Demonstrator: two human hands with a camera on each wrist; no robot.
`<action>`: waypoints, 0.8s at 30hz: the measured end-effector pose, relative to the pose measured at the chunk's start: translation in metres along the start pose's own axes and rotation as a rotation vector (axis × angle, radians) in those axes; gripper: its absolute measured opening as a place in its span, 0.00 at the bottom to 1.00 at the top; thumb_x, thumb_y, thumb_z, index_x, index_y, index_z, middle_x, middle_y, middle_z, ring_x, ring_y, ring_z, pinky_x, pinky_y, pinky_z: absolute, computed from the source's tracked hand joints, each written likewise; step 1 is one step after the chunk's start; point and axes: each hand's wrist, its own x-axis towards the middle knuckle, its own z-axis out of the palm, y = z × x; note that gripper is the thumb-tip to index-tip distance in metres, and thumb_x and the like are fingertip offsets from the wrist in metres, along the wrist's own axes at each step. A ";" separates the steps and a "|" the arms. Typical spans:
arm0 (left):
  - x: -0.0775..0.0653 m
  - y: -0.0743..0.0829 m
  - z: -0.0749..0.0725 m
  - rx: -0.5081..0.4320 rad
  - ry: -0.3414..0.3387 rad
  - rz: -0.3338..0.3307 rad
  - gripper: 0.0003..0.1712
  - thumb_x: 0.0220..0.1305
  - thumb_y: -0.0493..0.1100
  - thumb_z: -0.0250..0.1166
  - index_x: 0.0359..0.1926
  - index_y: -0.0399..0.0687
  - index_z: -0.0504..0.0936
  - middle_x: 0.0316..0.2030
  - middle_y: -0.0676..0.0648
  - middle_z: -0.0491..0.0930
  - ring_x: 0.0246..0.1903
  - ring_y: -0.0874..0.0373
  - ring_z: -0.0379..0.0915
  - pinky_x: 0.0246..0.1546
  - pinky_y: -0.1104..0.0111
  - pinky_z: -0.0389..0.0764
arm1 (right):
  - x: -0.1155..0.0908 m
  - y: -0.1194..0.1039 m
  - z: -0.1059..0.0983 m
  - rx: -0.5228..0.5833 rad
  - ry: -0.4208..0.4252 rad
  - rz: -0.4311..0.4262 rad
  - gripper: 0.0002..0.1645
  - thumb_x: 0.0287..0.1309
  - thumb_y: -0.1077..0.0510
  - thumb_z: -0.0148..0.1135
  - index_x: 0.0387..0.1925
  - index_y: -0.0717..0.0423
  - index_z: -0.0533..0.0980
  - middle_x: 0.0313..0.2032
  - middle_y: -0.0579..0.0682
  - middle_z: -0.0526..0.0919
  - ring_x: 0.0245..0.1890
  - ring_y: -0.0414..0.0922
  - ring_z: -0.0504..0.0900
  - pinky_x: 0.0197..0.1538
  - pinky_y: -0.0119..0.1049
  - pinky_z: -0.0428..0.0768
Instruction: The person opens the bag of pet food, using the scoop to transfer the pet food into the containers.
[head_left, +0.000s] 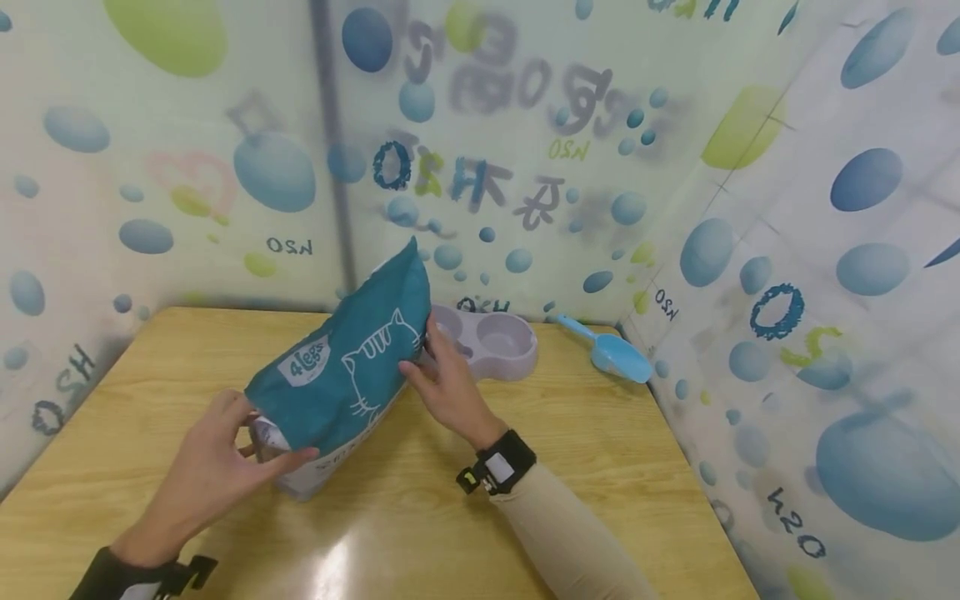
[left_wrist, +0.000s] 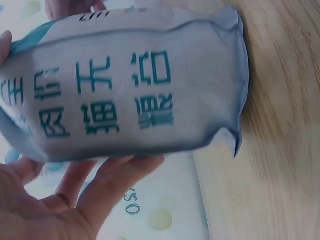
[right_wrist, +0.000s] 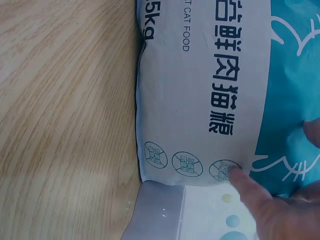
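A teal and white bag of cat food (head_left: 375, 358), printed with a white cat outline, stands tilted over the wooden table (head_left: 585, 467), its top slanting up to the right. My left hand (head_left: 213, 454) grips its left side, thumb across the front and fingers along the side. On the opposite side my right hand (head_left: 453, 392) holds the bag by its edge, the thumb on the teal front. Dark printed lettering and "CAT FOOD" show on the pale lower part of the bag (right_wrist: 200, 100) in the right wrist view. Its lower end lies close over the wood in the left wrist view.
Behind the bag is a greyish double pet bowl (head_left: 527, 367), partly hidden by the bag and right hand. A blue scoop (head_left: 621, 357) lies at the back right corner, near the patterned curtain (head_left: 795, 208) that surrounds the table at the back and sides.
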 end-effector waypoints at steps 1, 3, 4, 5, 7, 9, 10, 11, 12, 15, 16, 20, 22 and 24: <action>-0.001 0.001 0.000 -0.008 -0.012 -0.009 0.46 0.52 0.56 0.96 0.69 0.51 0.87 0.55 0.44 0.80 0.50 0.60 0.69 0.37 0.73 0.82 | -0.001 0.000 0.000 -0.020 0.001 -0.005 0.56 0.90 0.51 0.64 0.97 0.55 0.39 0.96 0.54 0.50 0.94 0.51 0.59 0.92 0.51 0.67; -0.004 0.002 -0.001 -0.024 -0.035 -0.021 0.40 0.53 0.55 0.96 0.63 0.51 0.89 0.55 0.43 0.80 0.50 0.59 0.72 0.37 0.73 0.86 | -0.002 0.000 -0.001 -0.041 0.001 -0.012 0.53 0.91 0.51 0.62 0.97 0.55 0.41 0.95 0.53 0.51 0.94 0.50 0.60 0.92 0.49 0.66; -0.004 0.002 0.000 -0.029 -0.045 -0.016 0.37 0.54 0.55 0.96 0.60 0.52 0.89 0.56 0.42 0.81 0.52 0.56 0.74 0.38 0.72 0.88 | -0.003 -0.001 -0.001 -0.041 0.002 -0.017 0.51 0.91 0.52 0.61 0.96 0.56 0.43 0.95 0.54 0.52 0.93 0.51 0.61 0.92 0.49 0.68; -0.004 0.003 0.000 -0.036 -0.052 -0.010 0.34 0.53 0.54 0.96 0.57 0.53 0.90 0.58 0.41 0.82 0.54 0.52 0.76 0.40 0.69 0.90 | -0.004 -0.001 -0.001 -0.036 0.000 -0.020 0.50 0.92 0.52 0.60 0.96 0.56 0.44 0.95 0.54 0.54 0.93 0.51 0.63 0.90 0.49 0.71; -0.004 0.004 0.002 -0.055 -0.064 0.014 0.32 0.54 0.52 0.96 0.56 0.56 0.90 0.64 0.39 0.84 0.60 0.44 0.80 0.49 0.57 0.94 | -0.006 -0.002 -0.002 -0.019 -0.006 -0.021 0.47 0.93 0.53 0.58 0.96 0.58 0.46 0.94 0.57 0.55 0.91 0.54 0.67 0.87 0.49 0.76; -0.004 0.007 0.006 -0.065 -0.063 0.044 0.30 0.54 0.50 0.96 0.56 0.60 0.91 0.70 0.38 0.86 0.66 0.37 0.82 0.55 0.48 0.91 | -0.009 -0.002 -0.004 0.000 -0.013 -0.022 0.45 0.93 0.54 0.57 0.95 0.61 0.49 0.93 0.60 0.57 0.90 0.57 0.69 0.84 0.50 0.80; -0.004 0.009 0.007 -0.074 -0.062 0.058 0.30 0.54 0.49 0.95 0.56 0.61 0.92 0.72 0.37 0.87 0.68 0.34 0.83 0.60 0.51 0.89 | -0.010 -0.002 -0.004 0.008 -0.018 -0.016 0.44 0.93 0.54 0.57 0.94 0.62 0.50 0.93 0.61 0.58 0.89 0.57 0.70 0.82 0.50 0.81; -0.005 0.012 0.009 -0.090 -0.058 0.073 0.31 0.54 0.48 0.95 0.58 0.62 0.92 0.73 0.37 0.87 0.70 0.32 0.83 0.65 0.55 0.88 | -0.010 -0.002 -0.005 0.012 -0.027 -0.008 0.43 0.94 0.54 0.56 0.94 0.62 0.51 0.93 0.61 0.58 0.89 0.57 0.70 0.82 0.50 0.81; -0.005 0.015 0.012 -0.108 -0.058 0.087 0.32 0.55 0.47 0.95 0.60 0.62 0.92 0.75 0.37 0.86 0.72 0.30 0.82 0.69 0.60 0.86 | -0.011 -0.003 -0.007 0.020 -0.034 0.002 0.42 0.94 0.54 0.55 0.94 0.62 0.52 0.93 0.62 0.58 0.89 0.58 0.70 0.82 0.50 0.81; -0.008 0.023 0.021 -0.145 -0.035 0.142 0.34 0.57 0.45 0.94 0.64 0.63 0.92 0.75 0.37 0.87 0.71 0.30 0.84 0.71 0.87 0.69 | -0.014 -0.003 -0.011 0.040 -0.048 0.029 0.40 0.95 0.52 0.53 0.94 0.60 0.55 0.92 0.61 0.60 0.89 0.57 0.72 0.82 0.50 0.82; -0.009 0.026 0.025 -0.150 -0.022 0.163 0.35 0.57 0.45 0.94 0.64 0.62 0.92 0.73 0.36 0.88 0.70 0.31 0.85 0.70 0.92 0.62 | -0.015 -0.003 -0.013 0.044 -0.051 0.036 0.39 0.95 0.52 0.53 0.94 0.59 0.55 0.92 0.60 0.61 0.88 0.57 0.72 0.82 0.49 0.81; -0.013 0.036 0.036 -0.133 0.026 0.216 0.35 0.56 0.44 0.94 0.64 0.58 0.92 0.69 0.36 0.91 0.67 0.32 0.88 0.71 0.92 0.62 | -0.018 -0.003 -0.018 0.047 -0.064 0.051 0.38 0.95 0.50 0.53 0.94 0.55 0.58 0.92 0.56 0.64 0.87 0.55 0.75 0.82 0.48 0.82; -0.014 0.040 0.039 -0.109 0.040 0.227 0.34 0.56 0.43 0.93 0.63 0.55 0.92 0.67 0.37 0.92 0.65 0.33 0.90 0.73 0.82 0.75 | -0.021 -0.003 -0.019 0.045 -0.071 0.059 0.38 0.95 0.50 0.53 0.94 0.54 0.59 0.91 0.55 0.66 0.85 0.55 0.78 0.80 0.47 0.84; -0.016 0.044 0.041 -0.090 0.048 0.237 0.34 0.55 0.43 0.93 0.63 0.52 0.92 0.64 0.37 0.93 0.63 0.33 0.91 0.70 0.66 0.88 | -0.023 -0.003 -0.020 0.041 -0.079 0.072 0.37 0.95 0.49 0.53 0.93 0.53 0.60 0.90 0.55 0.67 0.84 0.54 0.79 0.78 0.45 0.86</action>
